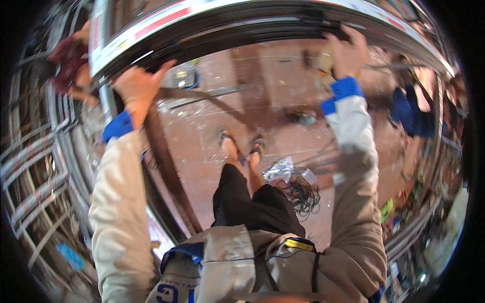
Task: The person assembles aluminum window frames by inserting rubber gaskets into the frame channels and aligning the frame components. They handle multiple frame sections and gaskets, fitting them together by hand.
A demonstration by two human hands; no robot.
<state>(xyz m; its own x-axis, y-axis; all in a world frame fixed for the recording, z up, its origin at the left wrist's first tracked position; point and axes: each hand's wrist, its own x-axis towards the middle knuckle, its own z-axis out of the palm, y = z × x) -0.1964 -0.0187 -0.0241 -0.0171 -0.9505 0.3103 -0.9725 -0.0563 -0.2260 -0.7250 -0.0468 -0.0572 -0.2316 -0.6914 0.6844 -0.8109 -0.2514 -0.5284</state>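
Note:
A long metal frame (283,31), dark on its near side with a white and red film strip along its outer face, spans the far part of the view. My left hand (137,87) grips its near edge by the left corner, thumb stretched out to the right and the other fingers partly hidden. Further right, my right hand (349,54) has its fingers curled on the dark rail, next to a small black piece (331,28). Both arms reach forward, well apart. A dark metal bar (172,171) runs from the left corner back toward me.
Black cable (301,194) and crumpled clear plastic (279,169) lie on the reddish floor near my feet. A flat metal strip (207,96) lies beyond. Racks of long profiles (55,151) stand at left; people (68,63) are at left and in blue clothing (411,111) at right.

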